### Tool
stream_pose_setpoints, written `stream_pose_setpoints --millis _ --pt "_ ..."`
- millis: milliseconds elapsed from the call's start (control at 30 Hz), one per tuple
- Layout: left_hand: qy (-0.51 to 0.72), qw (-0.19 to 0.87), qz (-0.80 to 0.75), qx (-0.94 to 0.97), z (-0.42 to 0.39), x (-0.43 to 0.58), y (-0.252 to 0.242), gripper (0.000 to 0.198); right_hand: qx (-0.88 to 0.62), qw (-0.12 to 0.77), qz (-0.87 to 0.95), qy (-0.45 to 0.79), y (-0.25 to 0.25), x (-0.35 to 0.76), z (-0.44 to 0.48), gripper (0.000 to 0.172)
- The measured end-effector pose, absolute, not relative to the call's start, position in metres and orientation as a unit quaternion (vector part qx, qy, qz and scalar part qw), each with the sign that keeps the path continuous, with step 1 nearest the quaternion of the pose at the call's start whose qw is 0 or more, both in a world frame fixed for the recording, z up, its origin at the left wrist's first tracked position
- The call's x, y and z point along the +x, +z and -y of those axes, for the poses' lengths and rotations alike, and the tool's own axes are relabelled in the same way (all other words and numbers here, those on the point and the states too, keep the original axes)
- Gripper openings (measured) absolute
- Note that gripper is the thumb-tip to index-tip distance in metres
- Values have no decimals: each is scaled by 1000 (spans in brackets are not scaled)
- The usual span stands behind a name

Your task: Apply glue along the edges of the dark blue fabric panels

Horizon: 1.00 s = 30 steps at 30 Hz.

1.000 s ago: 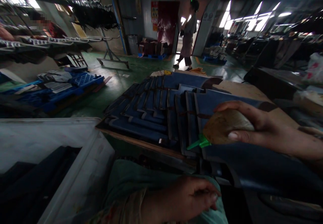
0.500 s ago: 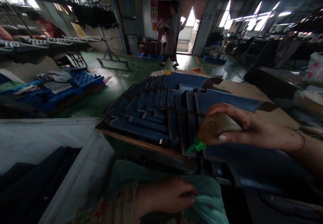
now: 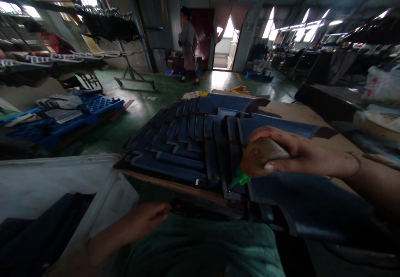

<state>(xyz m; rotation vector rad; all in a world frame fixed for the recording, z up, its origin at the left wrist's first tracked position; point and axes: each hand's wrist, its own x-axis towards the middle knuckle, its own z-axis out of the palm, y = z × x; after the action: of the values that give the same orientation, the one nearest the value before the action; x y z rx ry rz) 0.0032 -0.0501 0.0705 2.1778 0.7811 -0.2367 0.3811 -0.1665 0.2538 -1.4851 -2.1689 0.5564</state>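
Since the earlier frame my left hand has slid off the green cloth on my lap and out to the left. It now sits at the near edge of the board, fingertips next to a dark object under that edge that I can't make out. Fingers loosely curled; whether it grips anything I cannot tell. My right hand has moved left a little with the bottle. It's closed around the brown bottle, thumb underneath, fingers over the top. The green nozzle points down-left and touches, or nearly touches, the blue strips.

The strips lie overlapped in rows on the board, straight ahead of me. A bigger dark blue piece lies under my right wrist, near right.

The person at the back has walked left and now stands by the dark red door. White bin at lower left, dark pieces inside. Blue pallet on the green floor, left.
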Motion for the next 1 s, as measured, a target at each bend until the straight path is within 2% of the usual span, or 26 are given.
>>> stream_pose_setpoints --millis 133,400,633,833,1000 --pt "-90 401 -333 849 35 -17 53 40 -544 219 782 211 254 383 156 45" --pt "-110 375 -352 850 24 -29 42 44 -591 301 724 189 251 395 129 47" --pt "-107 364 -347 858 22 -29 39 41 -583 288 694 309 249 392 137 46" --pt "-98 371 -346 856 23 -28 43 39 -621 315 700 162 243 395 118 49" --pt "-97 371 -347 856 22 -32 39 38 -617 298 705 182 243 397 118 51"
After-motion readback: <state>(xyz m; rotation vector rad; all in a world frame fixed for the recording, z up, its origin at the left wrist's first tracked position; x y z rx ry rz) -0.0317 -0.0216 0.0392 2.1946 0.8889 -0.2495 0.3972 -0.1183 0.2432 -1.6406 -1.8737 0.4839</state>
